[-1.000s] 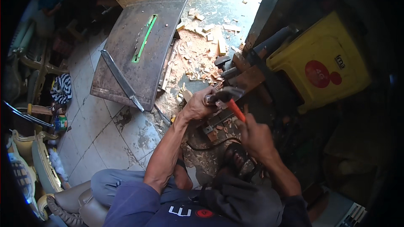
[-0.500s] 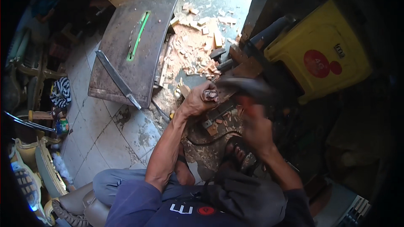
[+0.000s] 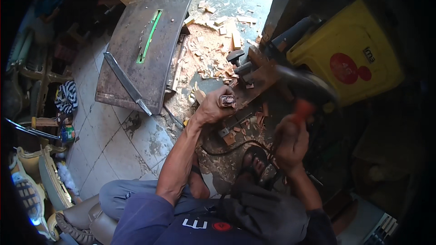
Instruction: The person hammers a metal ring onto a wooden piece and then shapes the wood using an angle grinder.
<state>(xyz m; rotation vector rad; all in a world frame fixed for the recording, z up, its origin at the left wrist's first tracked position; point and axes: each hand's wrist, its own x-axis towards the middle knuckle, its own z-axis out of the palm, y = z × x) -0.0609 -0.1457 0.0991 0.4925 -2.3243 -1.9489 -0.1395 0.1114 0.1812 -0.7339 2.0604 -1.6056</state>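
- Worktop [image 3: 150, 79], with green-edged slot [image 3: 151, 35]: flat metal bar [image 3: 123, 79] is laid across its near-left corner, one end at the edge; could be shaken off if the worktop is jarred.
- Left hand [image 3: 210, 109]: fingers are wrapped fully round a handle-like tool [image 3: 226, 101], butt facing up, between the worktop and the board. Lower end is hidden; seating can't be confirmed. If gripped slackly, it may be twisted or kicked sideways.
- Butt is barely proud of the fist; knuckles would be caught by any off-centre blow.
- Cable [image 3: 218, 154] is looped near the sandalled foot [image 3: 253, 161]: could be snagged if the foot is shifted.
- Board [image 3: 264, 80]: could be rocked if poorly supported; support can't be seen.
- Right hand [image 3: 290, 143]: fingers are curled firmly round an orange-handled hammer [image 3: 303, 109], head blurred, apart from the butt. Yellow stool [image 3: 338, 41] could be clipped by a wide swing.
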